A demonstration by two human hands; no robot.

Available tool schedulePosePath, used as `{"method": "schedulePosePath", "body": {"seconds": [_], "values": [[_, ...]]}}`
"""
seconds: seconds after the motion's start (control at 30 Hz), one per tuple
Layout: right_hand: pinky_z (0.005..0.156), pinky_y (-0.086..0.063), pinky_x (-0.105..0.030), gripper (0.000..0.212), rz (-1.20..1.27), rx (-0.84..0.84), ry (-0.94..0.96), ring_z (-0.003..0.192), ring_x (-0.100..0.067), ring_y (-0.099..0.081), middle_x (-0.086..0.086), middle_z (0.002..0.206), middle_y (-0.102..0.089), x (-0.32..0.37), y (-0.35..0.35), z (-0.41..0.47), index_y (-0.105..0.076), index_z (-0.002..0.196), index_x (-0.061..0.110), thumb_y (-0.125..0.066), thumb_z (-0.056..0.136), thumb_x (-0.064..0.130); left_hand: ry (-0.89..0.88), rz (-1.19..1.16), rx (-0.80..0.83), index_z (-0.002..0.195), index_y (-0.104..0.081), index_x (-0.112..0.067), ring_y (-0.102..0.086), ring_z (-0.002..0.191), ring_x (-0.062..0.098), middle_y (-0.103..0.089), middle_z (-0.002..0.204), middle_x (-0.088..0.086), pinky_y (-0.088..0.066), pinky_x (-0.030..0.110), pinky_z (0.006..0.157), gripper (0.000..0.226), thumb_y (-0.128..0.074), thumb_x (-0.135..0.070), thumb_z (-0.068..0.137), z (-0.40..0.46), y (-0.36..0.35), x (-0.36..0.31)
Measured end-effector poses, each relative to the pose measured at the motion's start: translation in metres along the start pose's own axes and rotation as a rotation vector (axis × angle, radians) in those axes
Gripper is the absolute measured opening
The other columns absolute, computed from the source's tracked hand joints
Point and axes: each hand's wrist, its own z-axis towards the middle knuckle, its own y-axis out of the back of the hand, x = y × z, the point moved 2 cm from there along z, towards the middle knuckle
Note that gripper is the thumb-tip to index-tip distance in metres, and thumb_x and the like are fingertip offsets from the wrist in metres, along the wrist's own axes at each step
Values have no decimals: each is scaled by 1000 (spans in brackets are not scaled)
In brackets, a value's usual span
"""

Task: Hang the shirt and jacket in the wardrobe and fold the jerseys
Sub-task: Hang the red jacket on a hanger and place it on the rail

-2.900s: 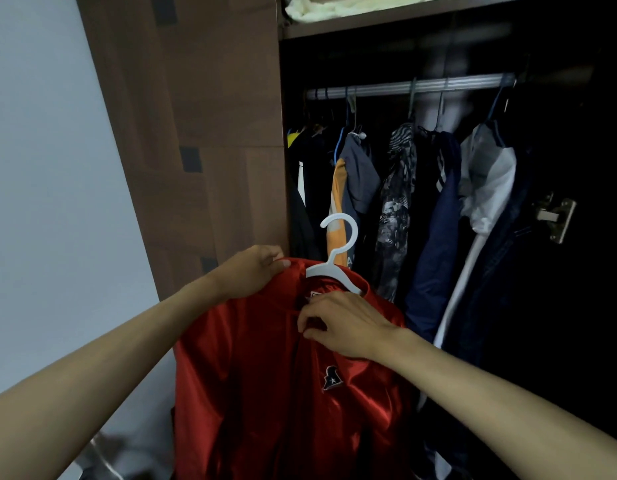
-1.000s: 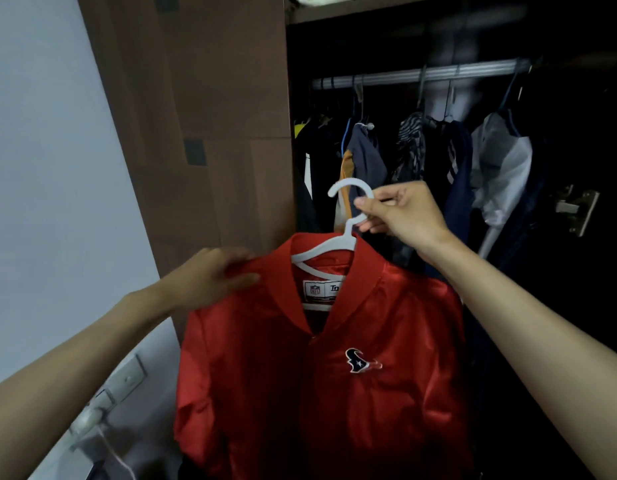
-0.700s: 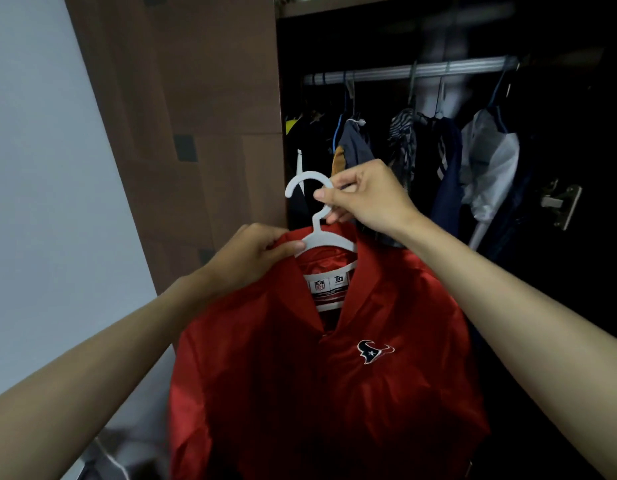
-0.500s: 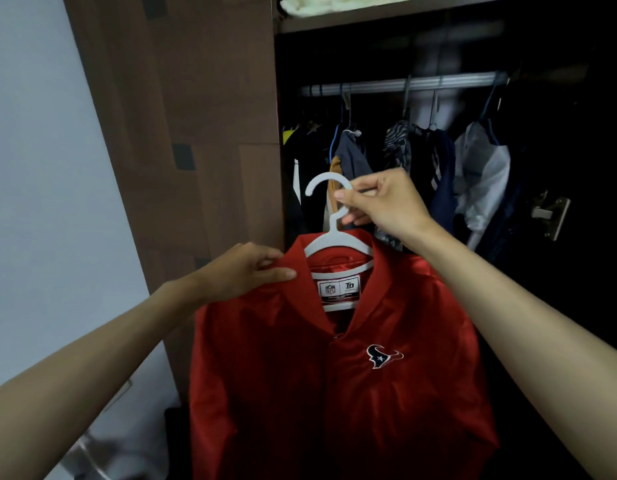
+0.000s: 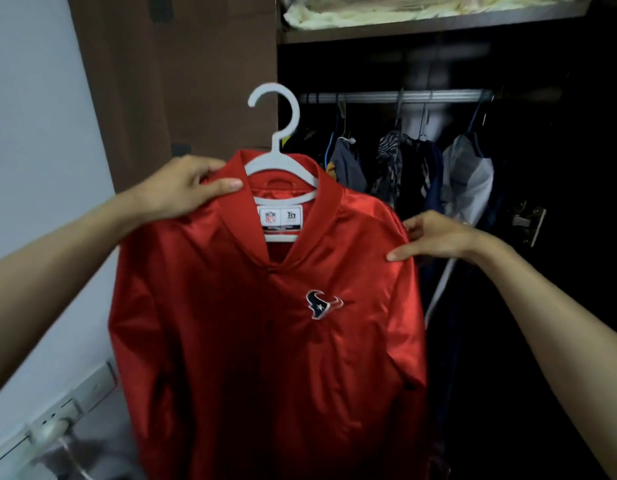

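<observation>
While the left hand [image 5: 182,188] grips the jacket [image 5: 265,341] shoulder, the right hand [image 5: 435,237] pinches its opposite shoulder.

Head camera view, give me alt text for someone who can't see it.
A person holds up a red jacket on a white hanger before an open wardrobe. The left hand grips its collar; the right hand holds its other shoulder. Clothes hang on the rail behind.
</observation>
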Motion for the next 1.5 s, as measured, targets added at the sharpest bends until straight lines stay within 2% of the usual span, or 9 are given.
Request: {"method": "schedulePosePath", "body": {"seconds": [0.13,0.33,0.47,0.67,0.87,1.03,1.13,1.4,1.5], "values": [[96,-55,-44,19,55,145,-99,104,-23,-71,-5,104,-78,-28,-29,-9,-75,100,16,-82,83,13,-6,26,-19,117,-72,-21,-68,106,7,-75,110,-9,-52,28,93,40,-61,-48,91,-5,18,-1],[96,-58,-43,83,135,-95,7,100,-28,-75,-10,105,-78,-31,-26,-12,-68,111,8,-96,46,52,21,2,-8,113,-73,-21,-70,100,5,-77,105,-8,-54,31,91,38,-63,-49,90,-18,35,5],[100,-51,-35,71,-120,-204,50,108,-17,-65,5,115,-67,34,-29,-11,-55,123,23,-94,65,36,10,-67,-10,108,-74,-18,-70,93,2,-78,102,-4,-55,31,91,34,-64,-46,91,-23,29,-1],[99,-55,-36,63,62,-296,393,101,-4,-71,9,106,-76,145,-45,-7,-73,112,26,-83,64,66,-48,-11,46,97,-71,-13,-71,87,14,-75,92,6,-54,38,85,35,-63,-48,93,-23,11,-21],[78,-60,-38,21,101,-172,396,76,-7,-72,1,87,-80,154,-54,-19,-80,90,13,-80,86,33,-98,-71,95,100,-72,-16,-73,89,17,-76,95,6,-56,38,85,38,-63,-51,91,-30,7,-30],[97,-58,-37,40,165,121,134,99,-21,-75,-4,105,-79,146,-59,-64,-75,115,14,-70,92,46,-139,-188,272,110,-73,-18,-70,108,16,-77,108,-4,-53,45,99,31,-65,-42,93,-24,-9,-34],[103,-54,-41,44,405,215,-19,110,-27,-72,-9,117,-76,134,-56,-98,-69,127,13,-67,95,44,-182,-315,375,116,-73,-18,-69,110,13,-75,114,-6,-54,32,99,27,-65,-32,95,-8,-29,-51],[106,-51,-44,38,945,-181,-209,121,-33,-66,-17,123,-72,94,-27,-161,-67,130,5,-63,98,27,-389,-338,254,103,-70,-22,-64,85,-2,-73,95,-6,-47,14,82,31,-68,-47,86,63,-100,-126],[102,-54,-43,35,960,-283,-208,117,-34,-68,-18,120,-73,94,-18,-179,-69,126,6,-62,98,27,-302,-326,97,108,-67,-21,-61,83,5,-69,93,-8,-47,27,86,28,-68,-44,91,89,-116,-137]]}}
